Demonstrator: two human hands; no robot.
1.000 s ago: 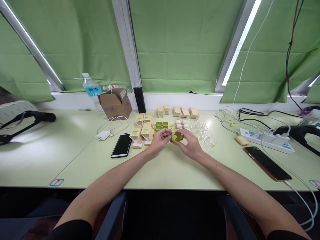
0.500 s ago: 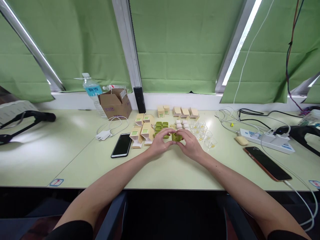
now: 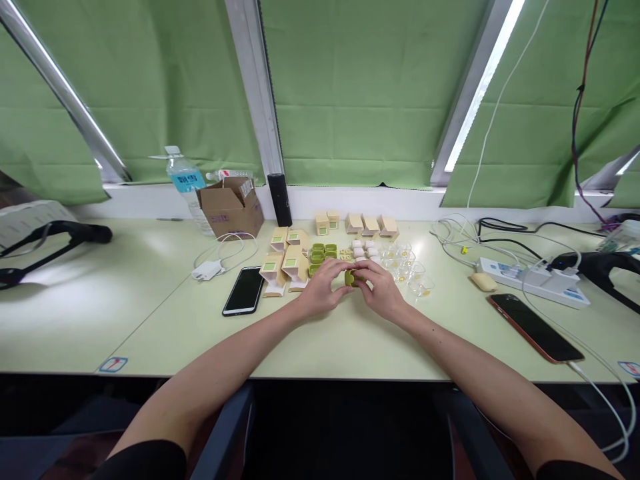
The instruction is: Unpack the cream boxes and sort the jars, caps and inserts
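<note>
Small green container (image 3: 349, 279) pinched between left hand (image 3: 323, 288) and right hand (image 3: 381, 290), over pale desk (image 3: 330, 347); long axis, facing both masked by grip, can't tell. Green blinds (image 3: 350, 93) hang behind.

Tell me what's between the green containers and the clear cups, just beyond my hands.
In the head view, small yellowish pieces lie beside the green containers, then white pieces nearer the clear cups.

head view | from wearer's head | facing forward, down | near table (image 3: 360, 343), blinds (image 3: 355, 100) beyond
</note>
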